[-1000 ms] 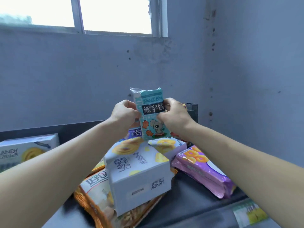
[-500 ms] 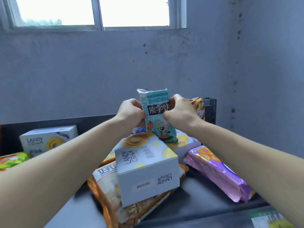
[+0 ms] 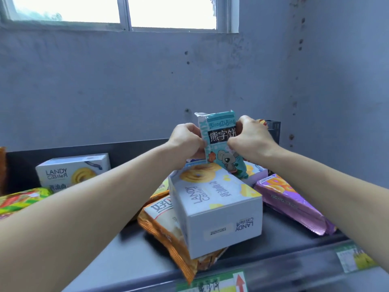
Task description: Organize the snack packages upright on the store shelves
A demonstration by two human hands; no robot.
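Note:
A teal biscuit packet point(image 3: 221, 133) with a koala picture stands nearly upright above the pile on the top shelf. My left hand point(image 3: 186, 142) grips its left edge and my right hand point(image 3: 250, 140) grips its right edge. Its lower end touches a white Landy Castle cookie box point(image 3: 212, 205) that lies flat on an orange snack bag point(image 3: 166, 226). A purple packet point(image 3: 292, 203) lies flat to the right. Another packet behind my right hand is mostly hidden.
A second Landy Castle box point(image 3: 71, 171) stands upright at the back left, with a green and red bag point(image 3: 21, 199) lying before it. The dark shelf point(image 3: 130, 256) has a front rail with price labels point(image 3: 210, 283). A grey wall and window rise behind.
The view has shifted so the pile sits further right. Both hands still hold the teal packet, which has tilted slightly and stays over the pile.

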